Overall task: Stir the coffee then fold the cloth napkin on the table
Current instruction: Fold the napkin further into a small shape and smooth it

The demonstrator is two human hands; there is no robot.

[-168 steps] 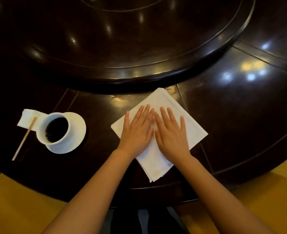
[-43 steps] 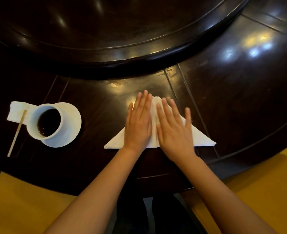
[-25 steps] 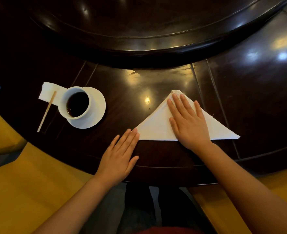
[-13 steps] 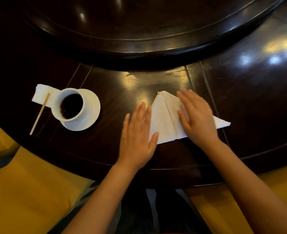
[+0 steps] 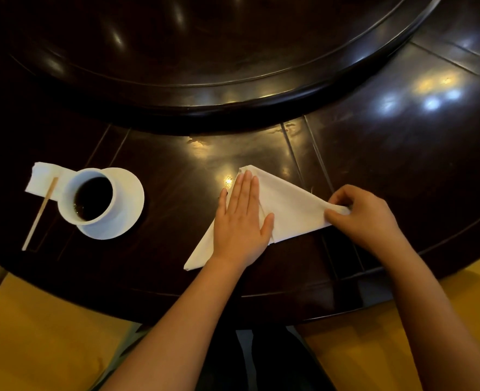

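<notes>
While pressing flat on the left half of the cloth napkin (image 5: 284,210), near-centre on the bench (image 5: 402,153), left hand (image 5: 240,221) grip spread; right hand (image 5: 365,215) pinching the right corner. Folding step under way; coffee cup (image 5: 92,197) resting far left. Next, likely: carrying corner over, aligning edges, creasing.

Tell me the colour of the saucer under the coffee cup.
White saucer, plain, no pattern; head view.
</notes>
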